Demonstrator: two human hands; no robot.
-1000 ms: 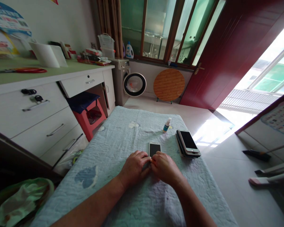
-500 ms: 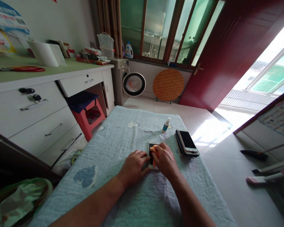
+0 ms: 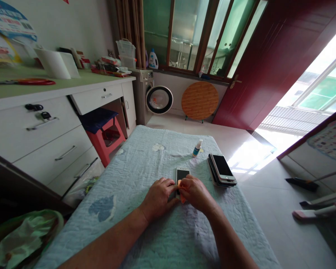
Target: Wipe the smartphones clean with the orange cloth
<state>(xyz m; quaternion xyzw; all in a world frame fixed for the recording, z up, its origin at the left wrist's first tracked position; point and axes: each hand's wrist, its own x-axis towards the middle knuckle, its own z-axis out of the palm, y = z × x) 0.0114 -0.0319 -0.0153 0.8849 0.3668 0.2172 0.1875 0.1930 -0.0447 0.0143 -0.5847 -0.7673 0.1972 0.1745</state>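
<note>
A white-framed smartphone (image 3: 182,172) lies face up on the quilted cloth, its upper dark screen showing. My left hand (image 3: 159,196) grips the phone's lower left side, fingers at the edge and thumb low by the bottom. Bunched in my right hand (image 3: 195,191) is a small orange cloth (image 3: 182,198), pressed onto the lower half of the screen. Both hands cover much of the phone's lower part. Beyond them a small spray bottle (image 3: 196,148) with a white top stands upright. To the right sits a stack of smartphones (image 3: 223,168), a white one on top.
The table's pale blue quilted cover (image 3: 134,164) reaches toward me. On the left are white drawers (image 3: 50,138), a red stool (image 3: 109,138) and a lined bin (image 3: 25,235). A washing machine (image 3: 141,93) with its door open and a round wooden tabletop (image 3: 199,100) stand behind.
My right hand has drawn the orange cloth down the phone from the upper screen toward its lower end, uncovering the top. My left hand stays in place on the phone.
</note>
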